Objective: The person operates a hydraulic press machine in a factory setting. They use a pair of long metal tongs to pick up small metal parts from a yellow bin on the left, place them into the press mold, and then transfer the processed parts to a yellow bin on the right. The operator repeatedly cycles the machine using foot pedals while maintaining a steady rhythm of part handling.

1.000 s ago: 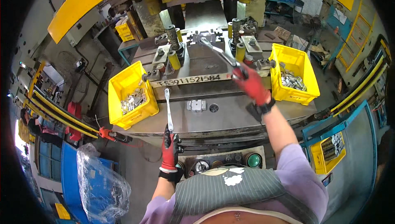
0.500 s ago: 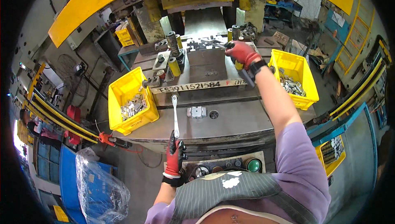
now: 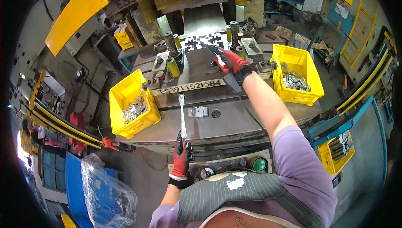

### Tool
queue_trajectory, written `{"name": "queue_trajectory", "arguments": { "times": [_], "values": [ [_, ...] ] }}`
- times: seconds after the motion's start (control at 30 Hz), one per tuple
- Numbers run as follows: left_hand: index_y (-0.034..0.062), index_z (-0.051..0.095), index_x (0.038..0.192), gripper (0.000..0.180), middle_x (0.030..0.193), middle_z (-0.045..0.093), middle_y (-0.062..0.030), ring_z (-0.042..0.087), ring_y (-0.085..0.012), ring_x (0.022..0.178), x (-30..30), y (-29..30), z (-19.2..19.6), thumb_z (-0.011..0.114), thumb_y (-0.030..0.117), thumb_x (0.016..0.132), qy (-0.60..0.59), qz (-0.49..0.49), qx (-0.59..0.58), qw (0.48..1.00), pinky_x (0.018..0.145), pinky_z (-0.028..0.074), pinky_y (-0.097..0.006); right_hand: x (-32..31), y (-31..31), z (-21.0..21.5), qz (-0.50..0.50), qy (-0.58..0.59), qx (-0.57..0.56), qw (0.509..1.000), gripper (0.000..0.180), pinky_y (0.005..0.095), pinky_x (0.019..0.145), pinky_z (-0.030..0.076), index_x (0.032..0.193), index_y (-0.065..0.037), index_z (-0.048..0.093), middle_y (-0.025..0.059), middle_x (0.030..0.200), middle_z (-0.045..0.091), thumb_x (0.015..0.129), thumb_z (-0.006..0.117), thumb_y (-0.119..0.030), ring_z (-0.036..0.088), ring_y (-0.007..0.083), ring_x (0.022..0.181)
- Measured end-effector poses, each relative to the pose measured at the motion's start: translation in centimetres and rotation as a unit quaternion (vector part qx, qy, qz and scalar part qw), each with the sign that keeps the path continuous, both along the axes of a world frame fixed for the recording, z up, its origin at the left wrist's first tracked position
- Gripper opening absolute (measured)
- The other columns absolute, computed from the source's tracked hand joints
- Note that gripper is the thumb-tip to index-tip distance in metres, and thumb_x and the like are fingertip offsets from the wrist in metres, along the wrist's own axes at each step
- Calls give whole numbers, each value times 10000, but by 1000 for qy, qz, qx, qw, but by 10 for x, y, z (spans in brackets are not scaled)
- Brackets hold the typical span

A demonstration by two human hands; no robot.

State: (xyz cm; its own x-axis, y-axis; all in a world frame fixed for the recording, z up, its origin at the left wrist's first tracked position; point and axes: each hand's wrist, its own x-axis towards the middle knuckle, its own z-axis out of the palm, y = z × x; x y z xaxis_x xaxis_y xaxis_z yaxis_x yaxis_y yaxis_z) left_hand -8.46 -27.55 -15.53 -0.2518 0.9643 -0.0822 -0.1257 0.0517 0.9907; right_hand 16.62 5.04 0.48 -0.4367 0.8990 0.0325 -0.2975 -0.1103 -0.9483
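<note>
Silver wrench (image 3: pixel 183 117) is jutting forward from the left hand (image 3: pixel 181 161), its round head pointing toward the raised metal block (image 3: pixel 201 62) and showing above the front half of the worktop (image 3: pixel 236 121), just left of a small metal plate (image 3: pixel 198 111). The two hands are working well apart. Gloved fingers of the left are gripping the wrench by its near end, close to the worktop's front edge, while the right hand (image 3: pixel 230 61) is reaching over the block toward its rear edge. There, the fingertips are pointing at a silver piece (image 3: pixel 204 41) beside dark notched pieces (image 3: pixel 192 43); whether they are holding it or only touching it, one cannot tell.

The step in hand is seemingly a placing or adjusting of that piece, with the left hand keeping the wrench clear. By that reading, the next move is calling for a clean withdrawal of the right hand past the posts (image 3: pixel 169 43). Yellow bins are flanking the block, the left bin (image 3: pixel 146 123) and the right bin (image 3: pixel 293 95) sitting toward the worktop's side edges and holding silver metal parts (image 3: pixel 136 110).
</note>
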Motion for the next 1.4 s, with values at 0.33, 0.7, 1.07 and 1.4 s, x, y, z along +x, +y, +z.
{"name": "queue_trajectory", "arguments": {
  "times": [0.33,0.7,1.07,1.4],
  "values": [
    [104,487,1143,279,659,457,47,423,-33,517,-3,-10,57,504,182,876,-9,76,9,997,412,356,-176,-22,-14,-23,-61,102,-35,992,333,252,517,427,859,-126,549,8,708,562,828,504,-455,529,118,587],
    [78,516,1077,353,836,593,-42,504,-123,621,-187,-114,-88,518,350,852,101,364,-30,925,492,416,-272,166,-320,-180,-324,-236,40,915,300,306,712,454,1053,-49,537,96,921,608,761,595,-86,578,168,820],
    [-15,591,685,365,599,583,-111,534,-186,462,-95,-101,-72,624,341,760,333,-100,-231,909,420,393,-335,192,-428,-286,-235,-203,-148,939,470,338,853,406,1123,-63,514,123,1103,563,706,685,-198,532,257,1013],
    [-12,584,635,282,546,566,-88,537,-182,456,-131,-105,-132,672,250,692,248,-27,-338,908,434,407,-332,202,-403,-388,-119,-362,20,924,493,422,565,403,1004,-93,496,120,814,531,762,456,-522,506,260,664]
  ]
}}
